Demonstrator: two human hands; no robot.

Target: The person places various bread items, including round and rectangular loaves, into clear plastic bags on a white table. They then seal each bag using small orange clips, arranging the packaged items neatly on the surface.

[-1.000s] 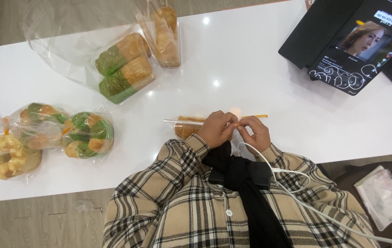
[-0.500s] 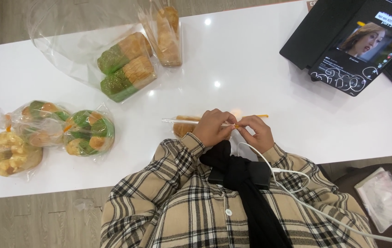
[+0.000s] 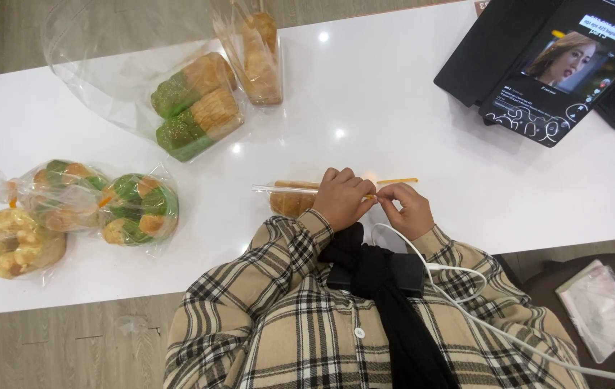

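Both hands are meeting at the near edge of the white table [image 3: 408,122], pinching a thin orange twist tie [image 3: 396,181] at the mouth of a clear bag holding a golden pastry [image 3: 289,204]. The left hand [image 3: 343,199] is curling narrow over the gathered plastic, lying just left of and touching the right hand [image 3: 408,210], whose fingertips are closing on the tie. The tie is poking out rightward past the fingers, the bag lying under and left of the left hand. The tie could slip free if the pinch loosens, or the thin plastic might tear if twisted hard. Wrapped green-and-tan loaves [image 3: 195,108] are lying far left, well apart.
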